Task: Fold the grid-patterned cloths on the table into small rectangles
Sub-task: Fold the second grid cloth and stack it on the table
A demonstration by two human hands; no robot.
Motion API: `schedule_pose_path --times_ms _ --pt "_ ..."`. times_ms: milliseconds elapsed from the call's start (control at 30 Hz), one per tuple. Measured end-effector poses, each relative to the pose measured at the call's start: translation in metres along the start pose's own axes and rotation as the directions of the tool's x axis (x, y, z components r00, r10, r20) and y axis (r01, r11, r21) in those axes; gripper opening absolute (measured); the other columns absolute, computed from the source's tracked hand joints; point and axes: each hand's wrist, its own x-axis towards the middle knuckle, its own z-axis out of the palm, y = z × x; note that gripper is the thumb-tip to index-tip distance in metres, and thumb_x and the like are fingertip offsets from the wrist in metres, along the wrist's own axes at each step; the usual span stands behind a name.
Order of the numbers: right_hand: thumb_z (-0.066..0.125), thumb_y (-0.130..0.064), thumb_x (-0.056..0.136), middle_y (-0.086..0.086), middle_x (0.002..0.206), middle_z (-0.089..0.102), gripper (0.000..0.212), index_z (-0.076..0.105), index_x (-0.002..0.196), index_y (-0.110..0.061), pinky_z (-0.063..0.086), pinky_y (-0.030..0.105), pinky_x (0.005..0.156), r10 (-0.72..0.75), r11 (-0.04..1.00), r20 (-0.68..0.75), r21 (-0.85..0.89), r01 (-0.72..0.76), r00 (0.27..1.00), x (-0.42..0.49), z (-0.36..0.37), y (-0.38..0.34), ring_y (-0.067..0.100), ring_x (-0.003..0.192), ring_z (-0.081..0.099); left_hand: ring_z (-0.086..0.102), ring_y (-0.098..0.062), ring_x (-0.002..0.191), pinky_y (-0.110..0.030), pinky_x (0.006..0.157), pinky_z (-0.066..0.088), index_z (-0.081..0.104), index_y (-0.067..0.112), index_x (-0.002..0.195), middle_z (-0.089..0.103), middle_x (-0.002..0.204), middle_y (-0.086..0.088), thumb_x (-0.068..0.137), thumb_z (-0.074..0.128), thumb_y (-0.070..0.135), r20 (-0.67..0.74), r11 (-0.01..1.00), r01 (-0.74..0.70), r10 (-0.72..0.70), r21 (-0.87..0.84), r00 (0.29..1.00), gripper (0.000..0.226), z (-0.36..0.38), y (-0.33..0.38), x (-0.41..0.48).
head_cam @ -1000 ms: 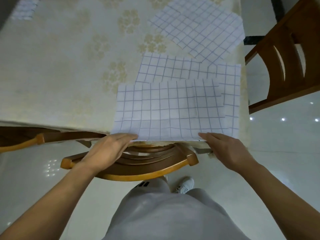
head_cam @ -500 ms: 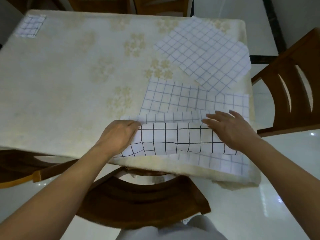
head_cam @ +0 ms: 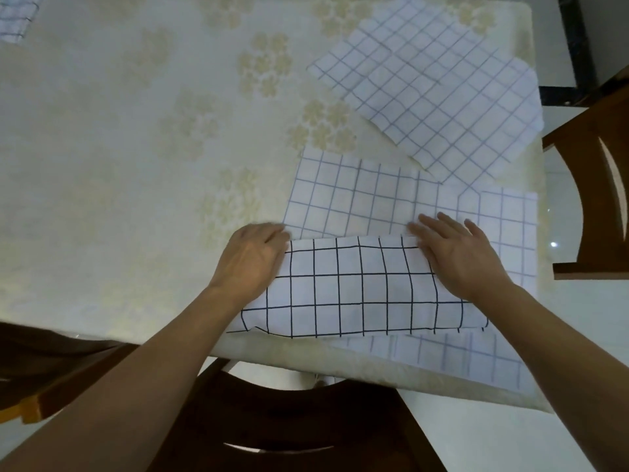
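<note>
1. The left hand lies at the far left corner of the dark-lined cloth. Its fingers are curled over that corner and grip the edge.
2. The right hand lies flat on the far right corner of the same cloth. Its fingers are straight, a little spread, and press down on the fabric.
3. The dark-lined cloth is a wide strip at the near edge of the table, toward the near right corner. Its near edge touches the table edge.
4. Under it lies a pale-lined cloth, spread flat. It reaches farther toward the far edge and the right edge, and a part of it hangs over the near edge. I cannot tell if this pale layer is one cloth or more.
5. A slanted cloth lies by the right edge near the far right corner. Its near corner overlaps the pale-lined cloth.
6. A small cloth with a grid is at the far left corner, well apart from the others.
7. The table has a cream cover with pale flowers.
8. A dark chair stands at the near edge, a second chair at the right edge, and a third chair at the near left.
</note>
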Motion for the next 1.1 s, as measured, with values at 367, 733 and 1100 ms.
schedule_pose_path --times_ms 367,733,1100 --pt "0.050 -0.043 0.099 0.013 0.161 0.030 0.066 0.035 0.153 -0.009 0.031 0.054 0.117 -0.241 0.963 -0.085 0.105 0.249 0.967 -0.080 0.002 -0.068 0.030 0.151 0.023 0.031 -0.023 0.146 -0.056 0.115 0.028 0.044 0.008 0.147 0.035 0.157 -0.010 0.095 0.054 0.040 0.004 0.997 -0.073 0.073 0.032 0.997 0.061 -0.023 0.064 -0.085" --pt "0.019 -0.063 0.101 0.007 0.168 -0.005 0.079 0.000 0.160 -0.015 0.016 0.053 0.123 -0.181 0.980 0.164 -0.048 0.191 0.970 -0.076 0.047 -0.095 0.026 0.154 -0.005 0.021 -0.023 0.150 -0.056 0.118 0.020 0.026 0.010 0.155 0.024 0.162 -0.010 0.092 0.046 0.042 0.191 0.960 -0.116 0.067 0.256 0.979 0.073 0.019 0.081 -0.088" --pt "0.013 -0.066 0.099 0.009 0.168 -0.005 0.081 0.000 0.160 -0.014 0.015 0.054 0.123 -0.181 0.977 0.142 -0.084 0.195 0.973 -0.083 0.059 -0.087 0.027 0.154 -0.003 0.014 -0.026 0.152 -0.058 0.120 0.015 0.017 0.005 0.156 0.016 0.164 -0.011 0.087 0.047 0.010 0.117 0.936 -0.049 0.009 0.350 0.993 0.075 0.033 0.069 -0.095"
